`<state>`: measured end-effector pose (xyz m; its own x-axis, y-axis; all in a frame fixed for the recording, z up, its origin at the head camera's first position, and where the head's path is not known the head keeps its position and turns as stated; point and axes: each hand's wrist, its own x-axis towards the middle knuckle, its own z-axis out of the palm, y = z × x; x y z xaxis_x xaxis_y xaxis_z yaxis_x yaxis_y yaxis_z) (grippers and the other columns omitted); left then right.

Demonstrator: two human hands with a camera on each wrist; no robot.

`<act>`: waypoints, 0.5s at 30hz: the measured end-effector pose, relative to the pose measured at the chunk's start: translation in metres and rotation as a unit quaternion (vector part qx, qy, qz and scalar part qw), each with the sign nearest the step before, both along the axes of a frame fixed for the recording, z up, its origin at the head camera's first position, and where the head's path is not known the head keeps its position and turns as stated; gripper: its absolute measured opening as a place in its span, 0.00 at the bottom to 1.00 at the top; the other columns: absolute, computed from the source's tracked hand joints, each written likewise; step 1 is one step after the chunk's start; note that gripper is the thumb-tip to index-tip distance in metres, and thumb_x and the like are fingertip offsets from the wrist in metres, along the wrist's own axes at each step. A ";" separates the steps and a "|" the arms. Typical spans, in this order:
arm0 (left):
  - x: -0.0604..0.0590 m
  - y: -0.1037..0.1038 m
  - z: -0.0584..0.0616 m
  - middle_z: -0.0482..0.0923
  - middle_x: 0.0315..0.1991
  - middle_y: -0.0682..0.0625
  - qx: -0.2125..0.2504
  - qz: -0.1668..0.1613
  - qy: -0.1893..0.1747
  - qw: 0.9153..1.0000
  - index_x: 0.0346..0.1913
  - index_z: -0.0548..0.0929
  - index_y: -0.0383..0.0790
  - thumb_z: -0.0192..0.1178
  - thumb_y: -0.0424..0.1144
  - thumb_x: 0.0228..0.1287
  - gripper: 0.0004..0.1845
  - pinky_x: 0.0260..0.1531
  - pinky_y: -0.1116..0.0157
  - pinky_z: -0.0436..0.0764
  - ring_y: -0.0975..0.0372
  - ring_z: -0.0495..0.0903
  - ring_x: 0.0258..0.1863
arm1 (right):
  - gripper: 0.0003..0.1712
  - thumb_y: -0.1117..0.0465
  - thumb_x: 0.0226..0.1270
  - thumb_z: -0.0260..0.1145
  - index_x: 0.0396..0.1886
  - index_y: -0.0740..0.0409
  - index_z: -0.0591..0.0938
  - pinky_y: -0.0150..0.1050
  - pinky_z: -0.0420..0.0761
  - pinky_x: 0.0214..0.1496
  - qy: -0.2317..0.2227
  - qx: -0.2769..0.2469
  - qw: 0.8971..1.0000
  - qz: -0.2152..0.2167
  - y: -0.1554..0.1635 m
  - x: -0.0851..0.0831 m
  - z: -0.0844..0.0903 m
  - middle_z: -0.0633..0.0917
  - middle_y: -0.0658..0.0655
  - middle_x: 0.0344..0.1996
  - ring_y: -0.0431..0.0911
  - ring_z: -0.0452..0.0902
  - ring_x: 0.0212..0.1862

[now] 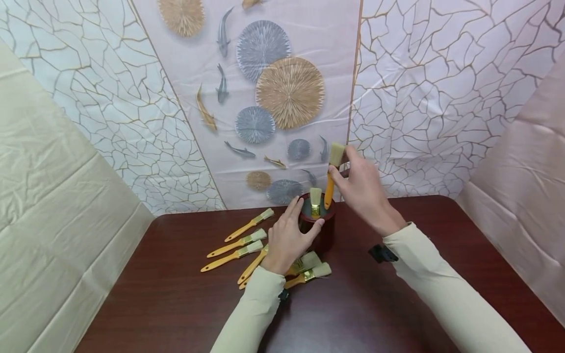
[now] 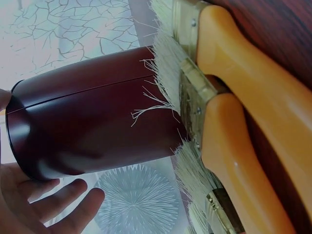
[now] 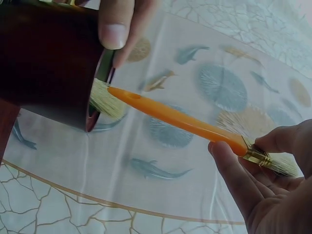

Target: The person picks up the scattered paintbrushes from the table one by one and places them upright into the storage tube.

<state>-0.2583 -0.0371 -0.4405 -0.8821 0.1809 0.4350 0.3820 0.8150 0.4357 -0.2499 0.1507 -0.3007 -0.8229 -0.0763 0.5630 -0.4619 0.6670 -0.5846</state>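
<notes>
Step in hand: loading brushes into the pot point(image 1: 319, 230), handle down, bristles up; one brush point(image 1: 315, 202) already stands inside, bristles above the rim; I judge the work early, since several loose brushes point(image 1: 240, 241) lie on the table point(image 1: 397, 304) to the left of the pot and under my left forearm

My right hand point(image 1: 364, 191) holds a second brush point(image 1: 332, 174) above the pot, thumb and fingers pinched on its ferrule just below the bristles; the handle points down and its tip sits at the pot mouth, just over the rim in the right wrist view point(image 3: 175, 117); whether it touches the rim I cannot tell

My left hand point(image 1: 289, 238) steadies the pot on its near left side, fingers curled round the wall, thumb up at the rim; the left wrist view shows the pot wall point(image 2: 92, 122) and two brush heads point(image 2: 195, 97) lying beside its base

Next move, in my judgement: bring the handle upright, clear the standing brush, lower it in, then let go; the risk is catching the rim and tipping the pot, hence the left hand's hold

Pose: right arm raised and reaching forward over the pot, wrist bent down; left forearm low along the table
</notes>
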 end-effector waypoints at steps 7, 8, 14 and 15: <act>-0.001 0.001 0.000 0.66 0.80 0.53 0.002 0.001 0.002 1.000 0.80 0.69 0.48 0.52 0.77 0.69 0.48 0.20 0.64 0.77 0.52 0.89 0.37 | 0.11 0.61 0.82 0.61 0.53 0.65 0.77 0.49 0.83 0.33 -0.022 0.013 1.000 -0.007 0.000 -0.013 -0.011 0.87 0.65 0.43 0.58 0.88 0.38; -0.001 0.001 0.000 0.66 0.80 0.53 0.002 0.001 0.001 1.000 0.80 0.69 0.48 0.52 0.77 0.69 0.48 0.19 0.65 0.76 0.53 0.89 0.36 | 0.11 0.60 0.83 0.61 0.52 0.64 0.77 0.49 0.83 0.34 -0.024 0.015 1.000 -0.008 0.000 -0.015 -0.014 0.87 0.65 0.43 0.57 0.87 0.38; 0.000 0.001 -0.001 0.66 0.80 0.54 0.007 0.002 -0.005 1.000 0.81 0.69 0.49 0.52 0.77 0.69 0.48 0.16 0.66 0.72 0.55 0.86 0.28 | 0.10 0.59 0.82 0.62 0.49 0.63 0.78 0.46 0.80 0.33 -0.037 0.018 0.999 -0.011 0.001 -0.021 -0.028 0.88 0.63 0.39 0.53 0.84 0.32; 0.000 0.001 -0.001 0.66 0.80 0.53 0.007 0.003 -0.004 1.000 0.81 0.69 0.49 0.52 0.77 0.69 0.48 0.17 0.66 0.73 0.55 0.86 0.29 | 0.10 0.59 0.82 0.62 0.49 0.63 0.78 0.46 0.80 0.32 -0.041 0.020 0.999 -0.012 0.001 -0.022 -0.031 0.88 0.63 0.38 0.53 0.84 0.31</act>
